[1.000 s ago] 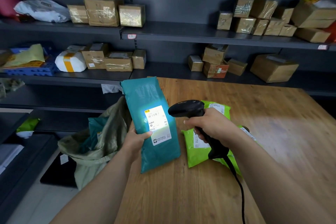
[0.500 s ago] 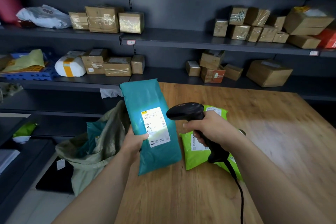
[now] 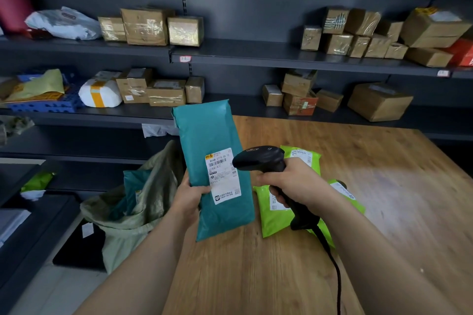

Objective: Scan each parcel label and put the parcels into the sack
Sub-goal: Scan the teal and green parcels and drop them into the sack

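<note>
Left hand (image 3: 190, 198) pinches teal parcel (image 3: 212, 140) at table (image 3: 384, 186) left edge, right hand (image 3: 297, 181) grips scanner (image 3: 258, 158); seemingly thin pinch risks dropping it.

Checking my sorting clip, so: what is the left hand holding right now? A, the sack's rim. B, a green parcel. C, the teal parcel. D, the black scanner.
C: the left hand grips the teal parcel by its side edge, while the right hand holds the scanner.
</note>
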